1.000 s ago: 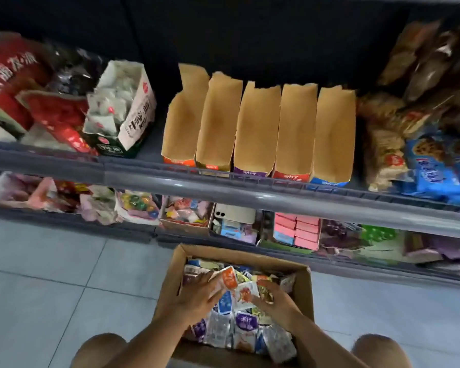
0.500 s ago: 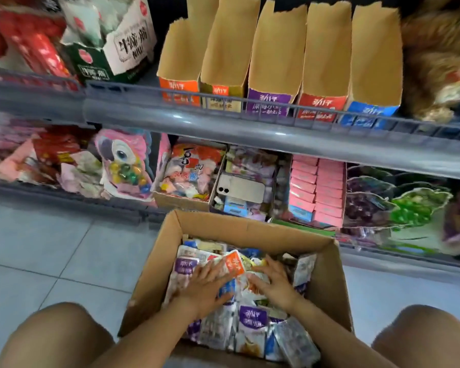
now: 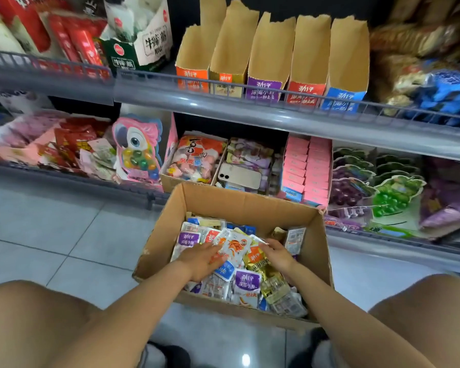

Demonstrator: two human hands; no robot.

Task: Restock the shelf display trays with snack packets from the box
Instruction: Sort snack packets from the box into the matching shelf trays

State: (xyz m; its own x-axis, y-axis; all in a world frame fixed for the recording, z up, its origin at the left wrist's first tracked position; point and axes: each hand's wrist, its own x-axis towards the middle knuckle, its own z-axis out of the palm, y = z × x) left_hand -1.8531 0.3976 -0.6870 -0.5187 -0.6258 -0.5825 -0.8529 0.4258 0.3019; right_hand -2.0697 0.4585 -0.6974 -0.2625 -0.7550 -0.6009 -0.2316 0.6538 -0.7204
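Grey shelving (image 3: 250, 112) spans the top half in two tiers. Both tiers are cut off at 9 and 3 o'clock, and the stock at 2–3 o'clock is blurred, so no labels are readable there.

The left knee (image 3: 37, 328) at 8 o'clock and right knee (image 3: 422, 314) at 4 o'clock are cropped by the frame.

The cardboard box (image 3: 250, 205) sits on the floor tiles at 6 o'clock, top open, with its far wall just beside the lower tier. Both forearms partly cover its near wall.

Five display trays (image 3: 274, 49) stand in a row on the upper tier at 12 o'clock, with kraft-brown insides. Their fronts run orange, yellow, purple, red and blue behind the wire rail. The rail and fronts hide the tray floors.

Snack packets (image 3: 246, 284) lie in a loose pile in the box, mixed colours, lower layers buried.

The left hand (image 3: 201, 260) is in the box, back up, fingers pointing to 1 o'clock. It is on the left edge of an orange-and-white packet (image 3: 234, 247). The thumb is hidden, so I can't tell if that is a pinch or just contact.

The right hand (image 3: 276, 254) comes in from 4 o'clock with fingertips at the same packet's right corner. Its fingers dip into the pile, and the grip is not readable either.

A phone (image 3: 241, 176) lies face down on lower-tier stock, at 12 o'clock from the box.
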